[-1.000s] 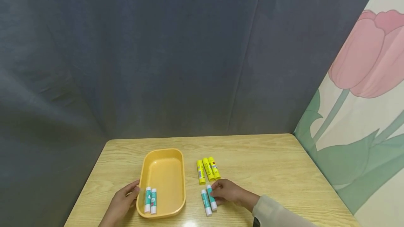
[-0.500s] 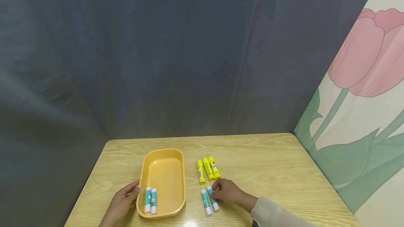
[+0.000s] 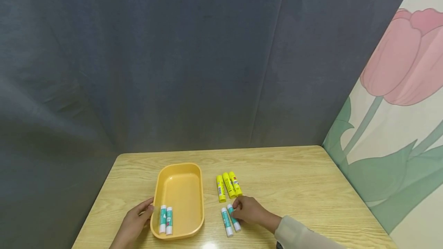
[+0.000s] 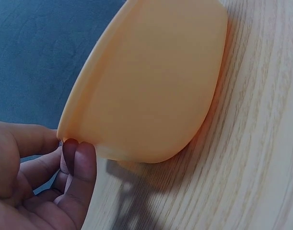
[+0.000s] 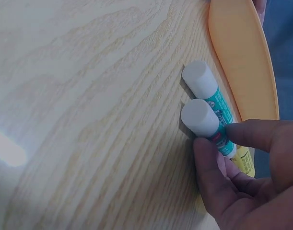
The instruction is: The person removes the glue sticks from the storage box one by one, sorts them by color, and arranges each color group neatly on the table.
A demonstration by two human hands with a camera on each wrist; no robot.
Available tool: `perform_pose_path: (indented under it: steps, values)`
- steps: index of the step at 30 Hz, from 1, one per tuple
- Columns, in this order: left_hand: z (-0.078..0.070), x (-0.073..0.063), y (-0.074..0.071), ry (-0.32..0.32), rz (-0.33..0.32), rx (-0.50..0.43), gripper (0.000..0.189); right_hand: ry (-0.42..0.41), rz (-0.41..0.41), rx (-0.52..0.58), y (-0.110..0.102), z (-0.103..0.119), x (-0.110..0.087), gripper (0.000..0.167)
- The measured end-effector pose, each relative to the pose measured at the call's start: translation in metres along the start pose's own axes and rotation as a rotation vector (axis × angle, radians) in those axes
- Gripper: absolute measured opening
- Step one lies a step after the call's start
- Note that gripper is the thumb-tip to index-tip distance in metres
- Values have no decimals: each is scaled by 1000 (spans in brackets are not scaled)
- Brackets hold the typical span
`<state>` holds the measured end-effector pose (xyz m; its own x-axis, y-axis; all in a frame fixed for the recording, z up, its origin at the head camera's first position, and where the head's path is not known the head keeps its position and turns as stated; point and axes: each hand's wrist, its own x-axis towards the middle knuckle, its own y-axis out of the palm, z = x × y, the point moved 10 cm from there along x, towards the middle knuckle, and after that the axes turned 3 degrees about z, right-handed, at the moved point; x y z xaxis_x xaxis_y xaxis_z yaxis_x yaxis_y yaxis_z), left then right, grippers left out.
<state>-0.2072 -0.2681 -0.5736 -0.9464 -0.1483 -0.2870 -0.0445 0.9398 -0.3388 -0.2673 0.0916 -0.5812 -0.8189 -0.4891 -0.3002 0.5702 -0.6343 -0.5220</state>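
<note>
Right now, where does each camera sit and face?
Head: on the head, facing forward and down at table and tray; left hand, right hand show.
Left wrist: on that wrist, facing tray's outer side; left hand shows.
Right wrist: on that wrist, facing two teal sticks; right hand shows, left barely.
Head and right wrist share these sticks.

At lower left we see the left hand (image 4: 45,179), which pinches the edge of an orange tray (image 4: 148,81); its smooth outer side fills the upper middle. We find wood-grained tabletop (image 4: 261,139) at right, blue cloth (image 4: 36,62) upper left.
</note>
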Motion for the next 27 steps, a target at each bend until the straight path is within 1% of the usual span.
perform_pose_path:
  steps: [8,13,16,20,25,27]
  values:
    - [2,0,1,-10,5,-15,53,-6,21,65,1,1,-3,14]
    - [3,2,0,-19,5,-9,54,-8,21,44,-2,4,-3,6]
    - [3,2,0,-19,2,-5,53,-7,26,38,-5,7,-3,6]
    - [4,2,0,-20,-1,2,54,-38,36,47,-11,20,-3,5]
    - [3,2,1,-3,0,-1,54,-133,60,65,-15,46,-2,7]
    - [3,1,0,7,-2,0,54,-156,67,85,-15,54,0,8]
